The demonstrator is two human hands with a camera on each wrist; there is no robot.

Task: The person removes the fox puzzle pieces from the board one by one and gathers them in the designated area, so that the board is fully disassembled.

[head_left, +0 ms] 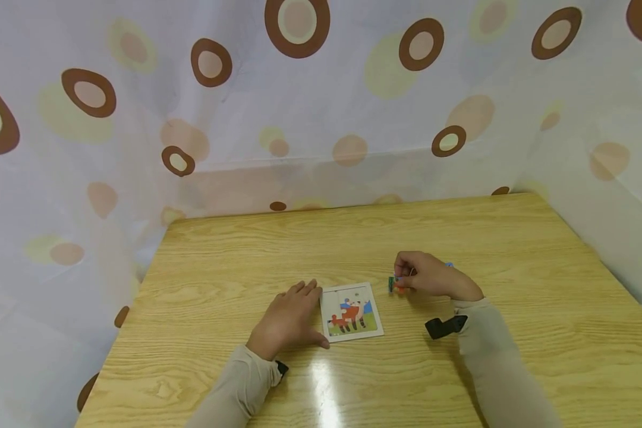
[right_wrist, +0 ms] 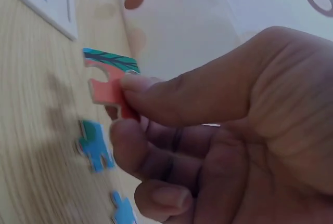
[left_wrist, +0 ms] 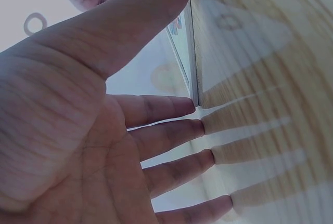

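A square jigsaw board with a white frame (head_left: 355, 338) lies on the table, its picture of red-and-white animals partly filled in. My left hand (head_left: 293, 320) rests flat at the board's left side, fingers spread; the left wrist view shows a fingertip touching the frame's edge. To the right of the board, my right hand (head_left: 427, 276) pinches a red jigsaw piece (right_wrist: 105, 90) with a green leafy edge between thumb and fingers, raised off the table. Below it in the right wrist view lie a blue-and-green piece (right_wrist: 97, 146) and another blue piece (right_wrist: 124, 211).
The wooden table (head_left: 235, 255) reaches back to a patterned curtain (head_left: 310, 119) with brown rings, which also hangs along both sides. A bit of blue (head_left: 449, 264) shows just behind the right hand. A black device (head_left: 445, 327) sits at the right wrist.
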